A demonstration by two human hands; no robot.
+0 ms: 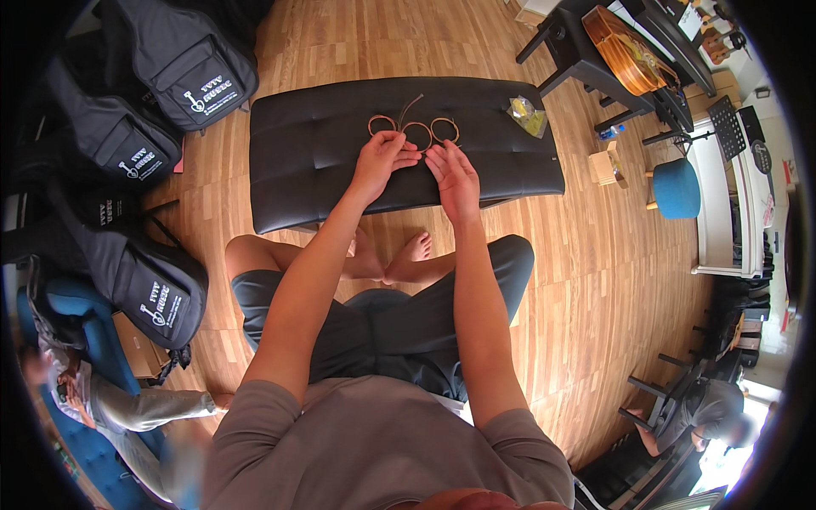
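Thin, copper-coloured coiled strings, which look like guitar strings, are at the black padded bench. My left hand (384,161) is closed, its thumb and fingers pinched at the lower left of the middle coil (416,123), which stretches between my hands. My right hand (456,176) has its palm turned up and its bent fingertips at the lower right edge of that coil. Beyond my left fingers lies another coil (380,116), and a third coil (444,118) rests just past my right fingertips. A loose string end (414,104) sticks up between the left and middle coils.
On the black bench (340,187), a clear bag with yellow contents (528,117) lies at the right. Black instrument bags (183,64) stand at left. At right are a guitar (625,51), an open carton (605,166) and a blue stool (677,189). Other people sit at both lower sides.
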